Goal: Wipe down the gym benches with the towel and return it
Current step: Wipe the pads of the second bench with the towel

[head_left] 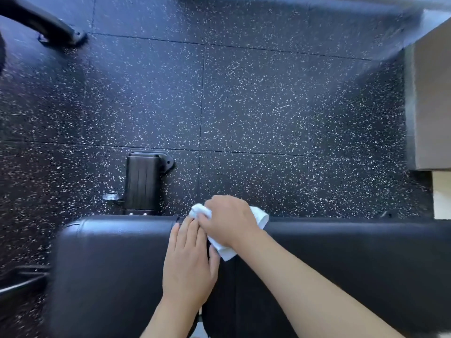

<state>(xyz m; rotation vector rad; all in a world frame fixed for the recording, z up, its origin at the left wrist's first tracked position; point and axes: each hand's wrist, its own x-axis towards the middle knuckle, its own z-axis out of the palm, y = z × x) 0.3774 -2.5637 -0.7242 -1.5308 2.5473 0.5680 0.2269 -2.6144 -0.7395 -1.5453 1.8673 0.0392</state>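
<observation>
A black padded gym bench (341,264) fills the lower part of the head view, running left to right, with a gap between its seat pad and back pad near the middle. A white folded towel (260,215) lies on the far edge of the bench at that gap. My right hand (229,220) grips the towel and presses it onto the pad, covering most of it. My left hand (188,262) lies flat with straight fingers on the seat pad, its fingertips touching the right hand.
Black rubber floor (244,106) with white flecks stretches beyond the bench. A black bench foot (144,181) stands on the floor left of the hands. Another machine's black leg (48,25) is at the top left. A beige box or wall (432,106) rises at the right.
</observation>
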